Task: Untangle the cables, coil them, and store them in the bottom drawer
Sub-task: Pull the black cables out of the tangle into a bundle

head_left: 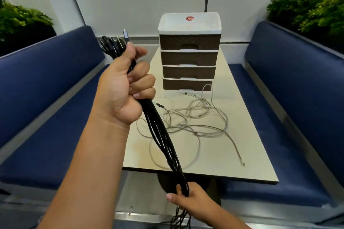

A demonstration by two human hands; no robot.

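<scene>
Gripping smooth black cable bundle: left hand fisted near plugs, right hand clasping lower strands.

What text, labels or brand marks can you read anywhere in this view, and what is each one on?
"Uniplus" or similar: white script on a round red sticker on the white top of the four-drawer plastic unit; the letters are too blurred to be certain.
Nothing readable on the drawer fronts, the black cable bundle, the white cables or the table.
</scene>
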